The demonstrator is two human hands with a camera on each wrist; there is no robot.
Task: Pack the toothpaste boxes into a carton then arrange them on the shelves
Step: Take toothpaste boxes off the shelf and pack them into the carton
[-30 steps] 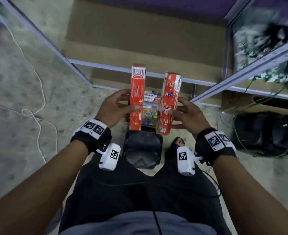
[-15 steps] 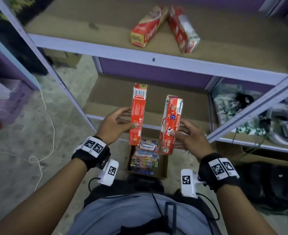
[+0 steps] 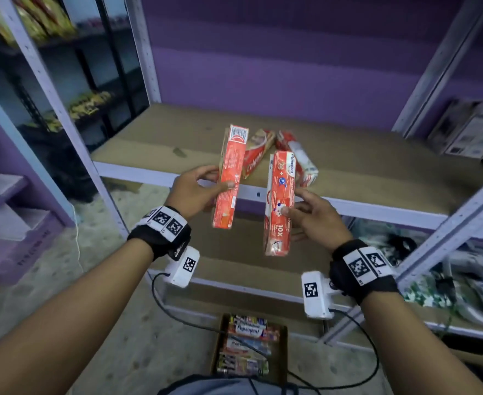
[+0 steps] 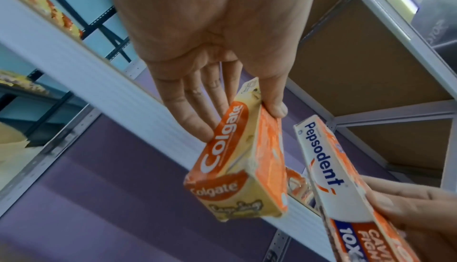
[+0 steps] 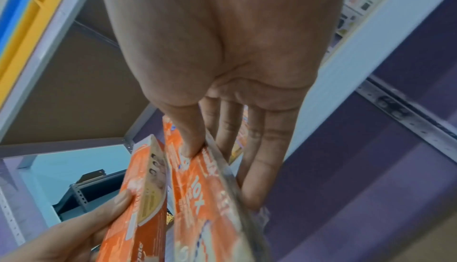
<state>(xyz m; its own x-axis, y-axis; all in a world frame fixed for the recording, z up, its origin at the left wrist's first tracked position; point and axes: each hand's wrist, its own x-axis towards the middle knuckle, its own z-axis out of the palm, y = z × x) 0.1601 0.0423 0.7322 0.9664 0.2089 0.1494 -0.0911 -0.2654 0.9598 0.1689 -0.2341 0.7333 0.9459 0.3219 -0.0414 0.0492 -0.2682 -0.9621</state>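
Observation:
My left hand [image 3: 203, 189] grips a red Colgate box [image 3: 230, 178] upright between thumb and fingers; the left wrist view shows the same Colgate box [image 4: 237, 160] pinched. A red and white Pepsodent box [image 3: 278, 203] stands upright in the grip of my right hand [image 3: 306, 215], also seen as the Pepsodent box [image 5: 205, 197] in the right wrist view. Both boxes hover in front of the middle shelf [image 3: 377, 166], where two toothpaste boxes [image 3: 300, 158] lie flat. On the floor below sits the open carton [image 3: 281, 354] with several toothpaste boxes inside.
Grey metal shelf posts [image 3: 58, 115] stand left and right [image 3: 448, 223]. The shelf board [image 3: 155, 143] is bare cardboard around the lying boxes. A lower shelf at the right holds bags and cables [image 3: 462, 280]. A white box [image 3: 474, 132] sits at the far right. Purple steps [image 3: 6, 212] are at the left.
Both hands have risen with their boxes from above the floor carton up to the middle shelf's front edge. My view has tilted upward with them.

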